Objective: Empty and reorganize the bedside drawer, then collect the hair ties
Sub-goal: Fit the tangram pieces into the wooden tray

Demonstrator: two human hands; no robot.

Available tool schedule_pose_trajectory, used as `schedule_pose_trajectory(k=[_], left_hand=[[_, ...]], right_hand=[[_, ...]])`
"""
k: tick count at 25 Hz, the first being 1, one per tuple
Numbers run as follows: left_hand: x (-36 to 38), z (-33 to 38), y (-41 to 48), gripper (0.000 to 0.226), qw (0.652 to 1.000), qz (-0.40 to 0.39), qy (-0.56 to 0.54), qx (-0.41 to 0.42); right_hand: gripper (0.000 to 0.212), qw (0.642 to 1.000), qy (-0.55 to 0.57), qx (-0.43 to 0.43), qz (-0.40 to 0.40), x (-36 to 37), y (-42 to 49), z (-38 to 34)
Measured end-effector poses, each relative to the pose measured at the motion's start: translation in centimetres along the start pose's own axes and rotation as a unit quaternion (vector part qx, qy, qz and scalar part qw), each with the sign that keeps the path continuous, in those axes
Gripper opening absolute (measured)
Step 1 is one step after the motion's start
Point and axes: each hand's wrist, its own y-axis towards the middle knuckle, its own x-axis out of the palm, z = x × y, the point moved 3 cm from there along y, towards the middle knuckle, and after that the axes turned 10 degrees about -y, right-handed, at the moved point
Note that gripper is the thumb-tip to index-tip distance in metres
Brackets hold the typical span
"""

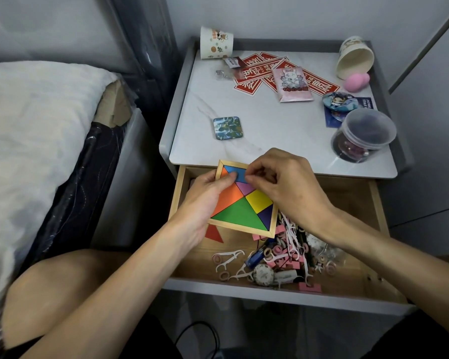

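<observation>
A wooden-framed tangram puzzle (pixel 244 203) with coloured pieces is held above the open bedside drawer (pixel 379 216). My left hand (pixel 205 200) grips its left edge, thumb on the blue piece. My right hand (pixel 288 182) curls over the top right corner, fingertips pinching at the puzzle's upper pieces. On the drawer floor lies a loose red triangle (pixel 215 233). Beside it is a heap of small pink hair ties (pixel 278 251), white floss picks (pixel 230 256) and pink paper bits.
The bedside table top (pixel 270 125) holds two paper cups, red cards, a pink packet (pixel 293 84), a square coaster (pixel 228 127), a pink sponge, badges and a clear lidded jar (pixel 363 136). A bed with a white blanket (pixel 31 141) lies left. My knee (pixel 70 278) is near the drawer front.
</observation>
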Motion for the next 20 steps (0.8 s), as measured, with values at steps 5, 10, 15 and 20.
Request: schedule_pose_trajectory(k=[5, 10, 15, 20], left_hand=[[-0.7, 1.1, -0.1, 0.023, 0.999, 0.005, -0.036, 0.02], [-4.1, 4.1, 0.7, 0.025, 0.982, 0.118, -0.111, 0.093], [-5.6, 5.1, 1.3, 0.019, 0.97, 0.162, -0.146, 0.105], [-5.7, 5.3, 1.5, 0.027, 0.97, 0.155, -0.163, 0.093]], right_hand=[[0.008, 0.992, 0.092, 0.054, 0.064, -0.9, 0.0, 0.7], [0.007, 0.987, 0.127, 0.088, -0.05, 0.0, 0.4, 1.9], [0.026, 0.918, -0.119, -0.097, -0.365, 8.3, -1.4, 1.1], [0.034, 0.898, -0.18, -0.185, -0.358, 15.0, -0.5, 0.6]])
